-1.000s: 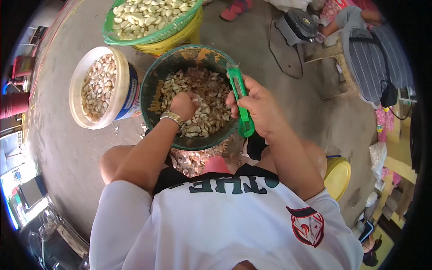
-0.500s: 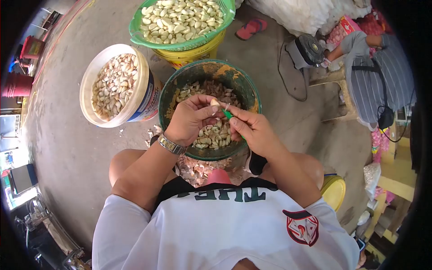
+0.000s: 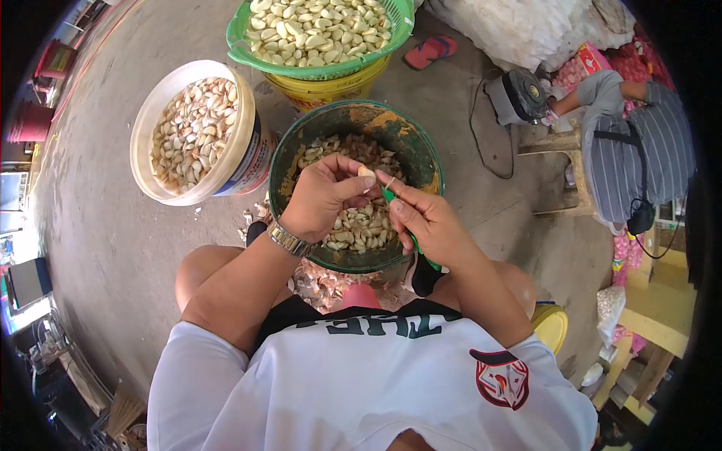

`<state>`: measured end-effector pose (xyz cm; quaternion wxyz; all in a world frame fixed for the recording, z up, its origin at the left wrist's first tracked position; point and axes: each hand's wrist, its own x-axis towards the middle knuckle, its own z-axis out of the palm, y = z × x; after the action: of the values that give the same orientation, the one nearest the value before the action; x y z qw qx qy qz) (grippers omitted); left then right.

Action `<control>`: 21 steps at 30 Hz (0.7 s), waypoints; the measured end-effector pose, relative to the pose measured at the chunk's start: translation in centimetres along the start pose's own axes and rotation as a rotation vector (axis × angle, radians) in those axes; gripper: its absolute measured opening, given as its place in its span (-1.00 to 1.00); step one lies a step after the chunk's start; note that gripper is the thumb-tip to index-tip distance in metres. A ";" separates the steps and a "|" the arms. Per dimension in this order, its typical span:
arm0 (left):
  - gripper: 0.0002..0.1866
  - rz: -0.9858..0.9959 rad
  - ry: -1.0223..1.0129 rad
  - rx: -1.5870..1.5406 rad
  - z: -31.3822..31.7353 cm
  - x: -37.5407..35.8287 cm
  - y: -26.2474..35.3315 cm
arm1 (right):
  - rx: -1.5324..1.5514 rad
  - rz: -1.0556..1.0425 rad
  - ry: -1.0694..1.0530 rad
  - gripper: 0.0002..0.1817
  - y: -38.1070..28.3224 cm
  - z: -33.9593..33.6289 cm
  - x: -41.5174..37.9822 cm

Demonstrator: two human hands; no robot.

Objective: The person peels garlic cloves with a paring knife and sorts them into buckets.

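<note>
Over a dark green tub [image 3: 432,150], my left hand [image 3: 325,197] pinches a garlic clove [image 3: 366,174] between thumb and fingers. Close beside the clove, my right hand [image 3: 423,219] is closed around a green-handled knife [image 3: 389,195], whose short tip is near the clove. Loose cloves [image 3: 361,228] and skins lie inside the tub below both hands. To the left stands a white bucket [image 3: 244,124] of unpeeled cloves [image 3: 197,131]. Behind the tub, a green basket [image 3: 316,73] of pale peeled cloves [image 3: 320,30] rests on a yellow bucket [image 3: 331,92].
Garlic skins [image 3: 327,284] lie on the floor below the tub. A red slipper [image 3: 431,52] is farther back. At the right, another person in a striped shirt [image 3: 662,150] is near a stool [image 3: 575,180] and a dark-topped device [image 3: 523,96]. A yellow lid [image 3: 551,328] shows at my right.
The view has shifted slightly. My right hand and the knife have moved a little down and right, with more of the green handle showing. Both hands keep their hold.
</note>
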<state>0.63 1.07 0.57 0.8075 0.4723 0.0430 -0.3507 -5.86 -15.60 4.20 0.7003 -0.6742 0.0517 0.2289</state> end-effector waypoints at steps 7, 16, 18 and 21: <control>-0.89 0.003 0.035 0.009 0.0 -0.1 -0.4 | -0.186 -0.140 0.168 -0.62 0.8 1.3 0.4; -0.83 -0.039 -0.076 -0.067 -0.2 0.1 0.2 | 0.433 0.150 0.093 -0.63 -0.6 0.7 0.2; -0.81 -0.051 -0.152 -0.125 -0.6 0.3 0.0 | 0.448 0.126 0.110 -0.62 -0.3 0.7 0.3; -0.80 -0.072 -0.211 -0.197 -0.9 0.5 0.2 | 0.340 0.055 0.165 -0.62 0.0 0.4 0.4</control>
<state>1.35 1.57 -0.02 0.8368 0.3497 0.0091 -0.4213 -5.57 -15.09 4.10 0.7911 -0.5609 0.1651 0.1799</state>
